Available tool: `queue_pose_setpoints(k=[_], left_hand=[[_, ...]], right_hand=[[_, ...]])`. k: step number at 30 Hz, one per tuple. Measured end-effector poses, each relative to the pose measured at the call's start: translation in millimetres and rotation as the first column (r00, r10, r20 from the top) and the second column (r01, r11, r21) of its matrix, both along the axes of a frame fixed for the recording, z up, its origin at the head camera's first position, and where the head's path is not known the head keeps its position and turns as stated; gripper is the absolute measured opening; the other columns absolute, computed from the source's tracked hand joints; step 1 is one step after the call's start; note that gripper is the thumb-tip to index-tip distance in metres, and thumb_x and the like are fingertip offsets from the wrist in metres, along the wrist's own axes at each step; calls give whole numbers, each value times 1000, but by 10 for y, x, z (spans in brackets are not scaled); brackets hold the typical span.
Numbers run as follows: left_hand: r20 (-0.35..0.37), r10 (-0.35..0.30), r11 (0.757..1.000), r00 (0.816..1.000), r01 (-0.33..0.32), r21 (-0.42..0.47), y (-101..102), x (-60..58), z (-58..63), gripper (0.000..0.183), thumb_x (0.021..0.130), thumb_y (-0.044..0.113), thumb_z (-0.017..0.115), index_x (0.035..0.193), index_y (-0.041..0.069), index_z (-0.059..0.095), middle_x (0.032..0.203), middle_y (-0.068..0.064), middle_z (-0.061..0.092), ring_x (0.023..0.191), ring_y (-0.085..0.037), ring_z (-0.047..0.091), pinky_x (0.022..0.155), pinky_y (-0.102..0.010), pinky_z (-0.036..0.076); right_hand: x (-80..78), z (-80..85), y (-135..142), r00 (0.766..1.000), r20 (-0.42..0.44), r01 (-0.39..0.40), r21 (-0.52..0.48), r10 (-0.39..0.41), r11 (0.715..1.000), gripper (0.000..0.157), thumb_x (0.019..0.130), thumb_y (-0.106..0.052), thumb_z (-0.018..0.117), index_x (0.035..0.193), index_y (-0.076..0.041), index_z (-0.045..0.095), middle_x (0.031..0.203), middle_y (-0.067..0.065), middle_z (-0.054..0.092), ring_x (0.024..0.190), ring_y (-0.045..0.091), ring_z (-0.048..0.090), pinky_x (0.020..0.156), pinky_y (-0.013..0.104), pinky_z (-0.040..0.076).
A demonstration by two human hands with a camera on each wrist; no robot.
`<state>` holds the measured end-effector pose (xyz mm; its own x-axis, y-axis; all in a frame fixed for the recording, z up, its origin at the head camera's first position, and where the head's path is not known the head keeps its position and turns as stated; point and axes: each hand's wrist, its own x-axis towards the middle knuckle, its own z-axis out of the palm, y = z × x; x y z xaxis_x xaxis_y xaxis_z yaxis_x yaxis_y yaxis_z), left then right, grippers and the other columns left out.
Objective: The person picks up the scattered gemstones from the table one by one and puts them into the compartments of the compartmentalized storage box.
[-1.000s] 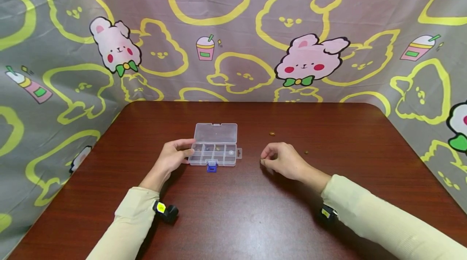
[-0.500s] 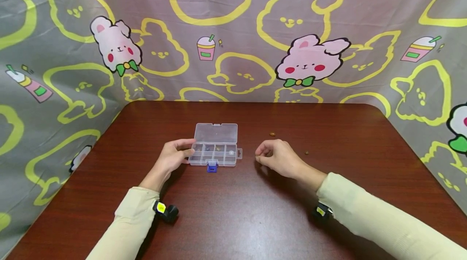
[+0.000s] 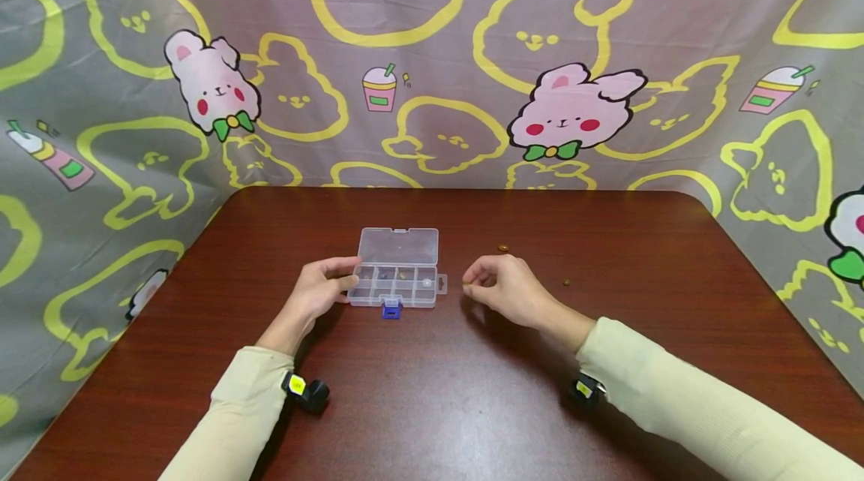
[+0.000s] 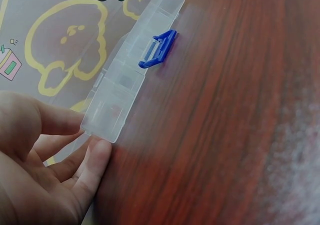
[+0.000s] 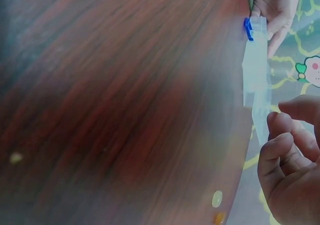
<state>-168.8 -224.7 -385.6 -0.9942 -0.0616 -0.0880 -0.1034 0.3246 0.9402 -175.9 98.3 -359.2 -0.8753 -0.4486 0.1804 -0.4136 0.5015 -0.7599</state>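
Note:
A clear plastic compartment box (image 3: 394,293) stands on the brown table with its lid (image 3: 398,246) raised and a blue latch (image 3: 391,311) at the front. Several small pieces lie in its compartments, among them a white one (image 3: 427,283). My left hand (image 3: 319,290) holds the box's left end, with the thumb (image 4: 97,160) at the front corner and the fingers behind. To the right of the box, my right hand (image 3: 506,290) pinches a tiny yellowish-brown bead (image 3: 466,284) between thumb and index finger; the fingers hide most of it.
An oval amber bead (image 3: 503,248) lies on the table beyond the right hand. A smaller brown bead (image 3: 566,282) is to that hand's right. A patterned curtain (image 3: 445,76) hangs behind the table's back edge.
My right hand has moved left and slightly away from me, toward the box, with the bead between its fingertips. The left hand and the box have stayed in place.

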Motion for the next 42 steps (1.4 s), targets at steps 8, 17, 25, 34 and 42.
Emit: queue_pose_setpoints(k=[8,17,25,34,42], left_hand=[[5,6,1000,1000,-6,-2,-1,-2,-10,40,91,-1,64,131,-4,64,127,-27,63,90,-20,65,64,-27,57],[17,14,1000,1000,-14,-10,0,-4,-2,39,93,-1,63,132,-2,64,128,-25,63,93,-23,66,65,-28,57],[6,8,1000,1000,-8,8,2,-3,-16,40,92,-2,63,131,-3,64,127,-26,63,91,-21,66,65,-28,58],[4,9,1000,1000,-9,-8,-3,-10,-8,39,93,-2,63,132,-4,63,128,-26,62,95,-24,65,65,-28,58],[31,22,1000,999,-21,-21,9,-10,6,39,94,0,63,132,-2,63,129,-25,62,98,-25,64,66,-29,57]], right_hand=[[-3,30,-93,1000,-13,-9,-19,9,1000,6,85,-6,76,89,-9,73,77,-5,68,72,12,62,64,27,51],[-6,59,-205,999,-35,-27,-48,25,998,7,84,-3,77,89,-6,74,76,-4,69,70,12,63,62,26,51],[-14,59,-307,999,-16,-37,-70,36,997,6,84,-2,77,89,-6,74,76,-4,70,71,11,64,64,27,53],[-18,55,-413,999,-27,-40,-57,39,998,5,85,-5,77,88,-7,74,77,-5,70,71,11,64,65,27,52],[-22,50,-505,999,-30,-46,-54,44,997,5,85,-7,78,88,-9,75,77,-5,71,69,10,64,62,25,52]])
